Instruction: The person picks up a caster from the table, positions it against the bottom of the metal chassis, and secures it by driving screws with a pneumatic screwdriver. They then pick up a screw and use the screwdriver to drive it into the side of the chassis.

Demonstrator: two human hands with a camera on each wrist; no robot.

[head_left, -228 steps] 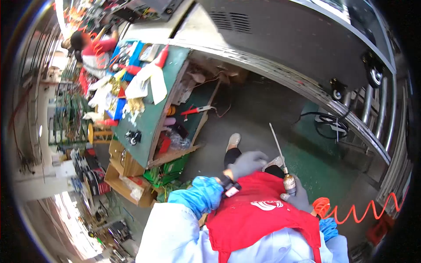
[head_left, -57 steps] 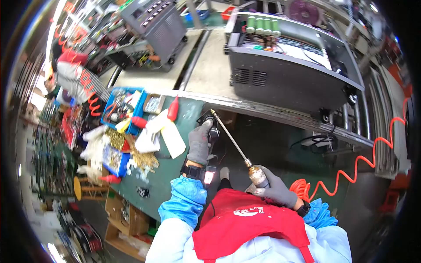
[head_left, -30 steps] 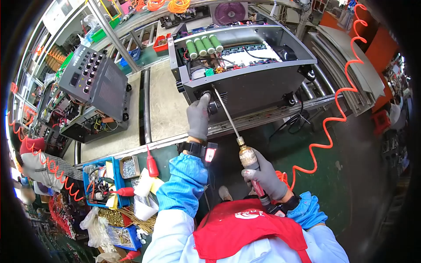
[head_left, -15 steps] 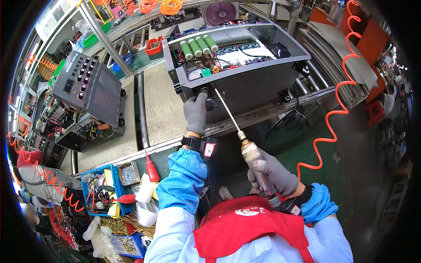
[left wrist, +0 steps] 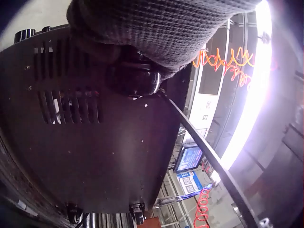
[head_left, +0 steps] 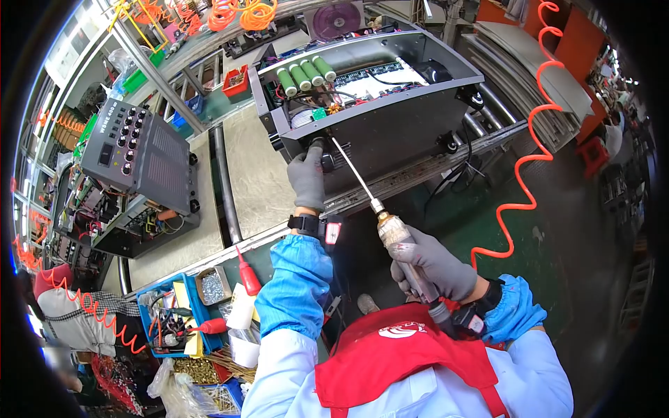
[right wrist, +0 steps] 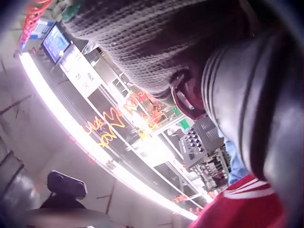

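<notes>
The left hand (head_left: 306,182) has its fingers clamped on a black caster (head_left: 328,161) against the grey case (head_left: 404,132), by the near edge of the conveyor (head_left: 259,167); the right hand's (head_left: 440,266) fingers grip a power screwdriver (head_left: 396,235), its tip beside the caster.

Your left glove (left wrist: 161,28): matt, coarse-knit cloth. Black rounded part (left wrist: 135,80): smooth and glossy. Casing (head_left: 397,132): smooth, dark, low-sheen metal. Driver shaft (head_left: 354,169): shiny metal. Your apron (head_left: 425,355) is matt cloth; your 2 sleeve covers (head_left: 296,285) look crinkled and faintly glossy.
</notes>
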